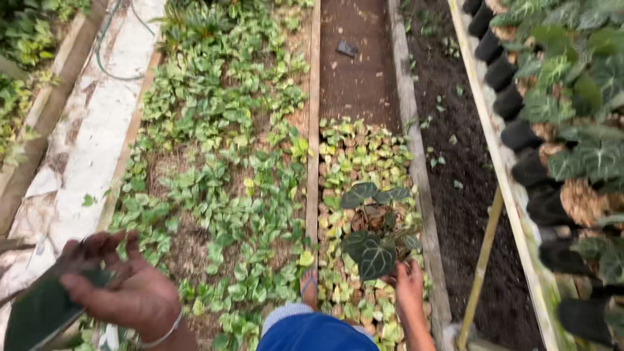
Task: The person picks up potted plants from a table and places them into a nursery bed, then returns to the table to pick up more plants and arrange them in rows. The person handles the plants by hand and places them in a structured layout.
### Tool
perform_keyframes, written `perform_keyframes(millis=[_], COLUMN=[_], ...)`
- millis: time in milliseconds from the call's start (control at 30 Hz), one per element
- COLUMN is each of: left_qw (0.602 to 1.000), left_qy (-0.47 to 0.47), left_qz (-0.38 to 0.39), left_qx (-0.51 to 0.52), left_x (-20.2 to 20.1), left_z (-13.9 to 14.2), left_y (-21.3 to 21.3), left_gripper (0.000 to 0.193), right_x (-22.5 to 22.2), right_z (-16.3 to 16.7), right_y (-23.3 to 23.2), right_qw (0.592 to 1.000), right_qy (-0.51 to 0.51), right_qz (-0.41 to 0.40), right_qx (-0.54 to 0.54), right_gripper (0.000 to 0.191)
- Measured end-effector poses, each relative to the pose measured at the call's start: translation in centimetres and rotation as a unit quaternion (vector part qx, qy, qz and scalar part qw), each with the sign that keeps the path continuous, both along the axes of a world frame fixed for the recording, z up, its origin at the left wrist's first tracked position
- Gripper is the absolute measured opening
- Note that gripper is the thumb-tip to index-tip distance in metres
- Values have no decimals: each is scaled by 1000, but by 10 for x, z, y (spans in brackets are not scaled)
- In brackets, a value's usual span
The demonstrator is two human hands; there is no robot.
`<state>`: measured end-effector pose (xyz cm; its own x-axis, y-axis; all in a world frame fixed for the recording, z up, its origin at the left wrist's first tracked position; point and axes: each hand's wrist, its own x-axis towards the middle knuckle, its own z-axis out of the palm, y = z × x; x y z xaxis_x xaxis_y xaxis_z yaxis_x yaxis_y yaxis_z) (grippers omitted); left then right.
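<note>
Low down, right hand (408,281) is set at base of dark veined plant (372,250) in seedling bed (364,156); fingers hidden, grip cannot be told. Plant judged light, leaves soft, tear-prone; best held at root ball. Left hand (123,289) loosely open, dark leaf (39,309) resting beneath it.

One head-worn camera looks steeply down, close over the seedling beds (227,162).
</note>
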<state>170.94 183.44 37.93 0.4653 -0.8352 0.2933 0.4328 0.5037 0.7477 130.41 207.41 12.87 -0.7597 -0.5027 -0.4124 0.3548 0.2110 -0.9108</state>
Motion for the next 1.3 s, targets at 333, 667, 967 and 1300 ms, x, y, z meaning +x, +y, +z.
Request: perform_keyframes(millis=[333, 667, 967, 1300], left_qw=[993, 818, 738, 660], left_qy=[-88, -308, -85, 6], left_qz=[72, -390, -542, -610], left_qx=[28, 289, 392, 438], left_x=[-62, -330, -455, -541], left_z=[-48, -232, -232, -240], left_y=[-107, -302, -474, -604], left_gripper=[59, 48, 84, 87], right_x=[-65, -169, -246, -323], right_z=[-7, 4, 33, 7], right_y=[-132, -392, -582, -686], right_qw=[1000, 996, 995, 995], right_qy=[-4, -11, -15, -30], right_qz=[-4, 81, 98, 90], right_qx=[6, 29, 6, -18], right_gripper=[33, 51, 58, 53])
